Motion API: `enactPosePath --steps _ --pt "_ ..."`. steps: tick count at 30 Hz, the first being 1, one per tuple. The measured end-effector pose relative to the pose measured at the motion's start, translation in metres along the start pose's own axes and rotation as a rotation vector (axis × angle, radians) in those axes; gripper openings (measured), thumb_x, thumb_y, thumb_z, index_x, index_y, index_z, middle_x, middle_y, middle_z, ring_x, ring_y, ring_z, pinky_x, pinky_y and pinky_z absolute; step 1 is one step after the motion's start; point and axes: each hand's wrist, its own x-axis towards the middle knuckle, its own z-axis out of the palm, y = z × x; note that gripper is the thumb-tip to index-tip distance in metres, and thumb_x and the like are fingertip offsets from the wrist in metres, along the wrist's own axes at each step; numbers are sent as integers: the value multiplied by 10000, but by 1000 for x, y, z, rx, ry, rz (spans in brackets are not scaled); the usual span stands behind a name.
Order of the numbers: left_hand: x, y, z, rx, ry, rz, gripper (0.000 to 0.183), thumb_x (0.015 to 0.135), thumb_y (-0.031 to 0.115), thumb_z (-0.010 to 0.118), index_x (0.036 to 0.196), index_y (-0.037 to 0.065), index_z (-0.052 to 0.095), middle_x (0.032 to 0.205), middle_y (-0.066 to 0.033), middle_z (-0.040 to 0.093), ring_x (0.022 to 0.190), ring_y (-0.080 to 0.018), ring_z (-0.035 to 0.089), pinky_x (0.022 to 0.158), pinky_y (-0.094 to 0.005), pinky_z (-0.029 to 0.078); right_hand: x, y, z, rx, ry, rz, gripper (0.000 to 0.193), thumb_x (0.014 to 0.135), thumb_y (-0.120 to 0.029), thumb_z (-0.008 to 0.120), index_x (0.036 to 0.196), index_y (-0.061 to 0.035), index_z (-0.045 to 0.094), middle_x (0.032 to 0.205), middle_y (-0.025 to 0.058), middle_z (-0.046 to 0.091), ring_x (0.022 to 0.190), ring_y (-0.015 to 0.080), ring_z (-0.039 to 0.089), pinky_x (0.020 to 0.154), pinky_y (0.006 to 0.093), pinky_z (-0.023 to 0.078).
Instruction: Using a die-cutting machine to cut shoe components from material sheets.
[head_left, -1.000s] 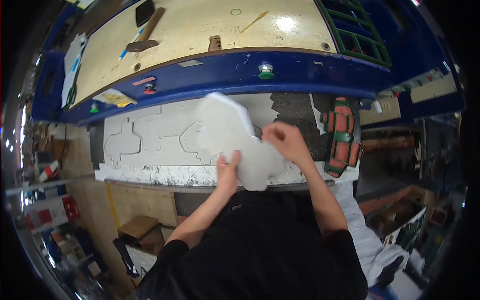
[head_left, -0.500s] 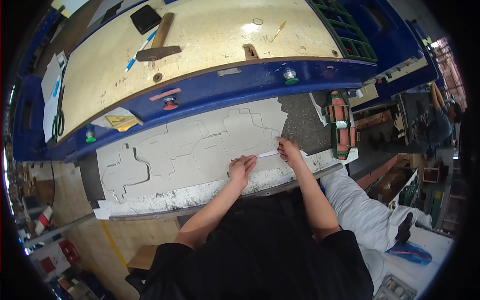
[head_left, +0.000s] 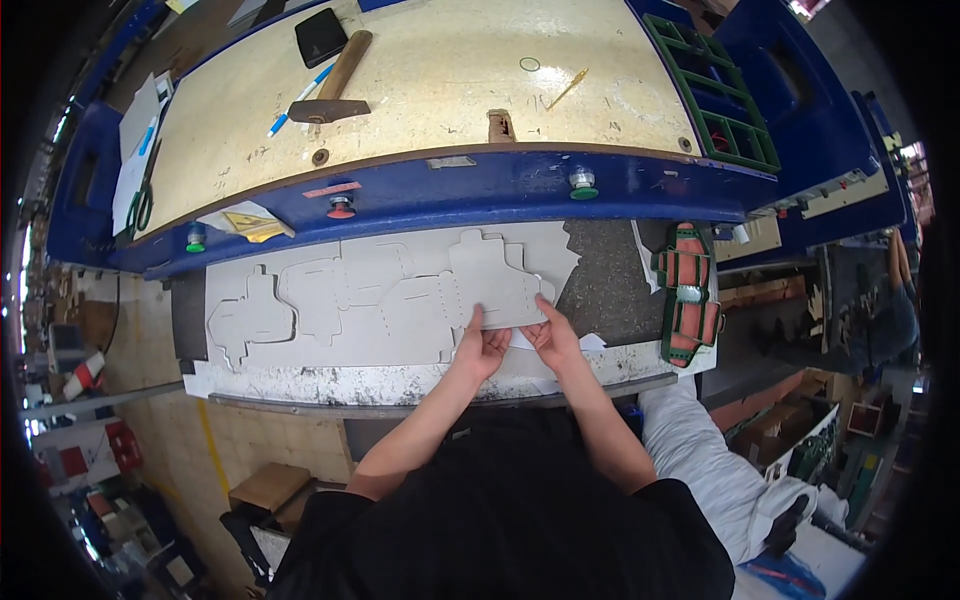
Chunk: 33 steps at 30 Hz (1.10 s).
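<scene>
A grey cardboard sheet (head_left: 350,350), cut and creased into several shaped blanks, lies on the dark bed before me. At its right end, a cardboard blank (head_left: 490,280) has its near edge raised a little. My left hand (head_left: 484,346) grips that edge, thumb on top and fingers curled below. Close to its right corner, my right hand (head_left: 552,338) pinches the same blank with thumb over and fingers under. White paper pieces (head_left: 592,342) show beside my right hand. Another cut blank (head_left: 255,312) sits slightly raised at the sheet's left end.
Beyond the bed, a blue machine edge (head_left: 430,195) carries a red button (head_left: 341,207) and green buttons (head_left: 583,183). A hammer (head_left: 335,100) rests on the wooden board. Right of the sheet stands a green-and-pink cutting die (head_left: 690,295). Another person's arm (head_left: 902,270) shows far right.
Both hands have shifted from a white paper strip at the sheet's near edge to the right-hand blank, now gripped and partly lifted. The view has tilted slightly.
</scene>
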Motion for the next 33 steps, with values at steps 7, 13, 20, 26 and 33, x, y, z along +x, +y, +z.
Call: enactPosePath --steps 7,13,20,26,33 --pt "-34 -29 -53 93 -157 251 259 946 269 614 1121 85 565 1142 -34 627 1051 -147 606 930 -327 497 -40 -40 -55 90 -445 169 547 931 -407 606 1351 -85 466 1304 102 564 1199 204 536 1026 394 399" --pt "-24 -49 -101 648 -337 345 306 977 349 547 1159 103 565 1190 -40 623 1090 -164 592 973 -367 473 -62 -52 -38 -1026 -523 -37 449 877 -264 698 1242 -23 595 1286 124 590 1144 167 568 919 335 459" --pt "-48 -45 -89 -328 -552 216 269 892 303 504 986 59 566 971 -49 578 997 -221 531 950 -384 414 -102 -44 24 -1324 -1157 -360 574 792 -222 748 1314 -75 557 1349 144 513 1256 287 490 1039 389 402" --pt "-73 -50 -95 -439 -860 194 219 998 271 450 994 65 527 885 -31 540 894 -179 544 891 -334 457 -94 -43 48 -1336 -1318 -153 860 744 -345 797 1440 -59 382 1447 159 413 1360 286 374 1115 386 323" --pt "-58 -39 -33 278 -26 371 631 1004 547 348 1325 14 456 1202 -77 590 1136 -165 553 978 -380 454 9 -104 37 -396 -920 724 1048 754 -742 611 1418 29 360 1346 193 516 1238 341 517 1047 533 387"
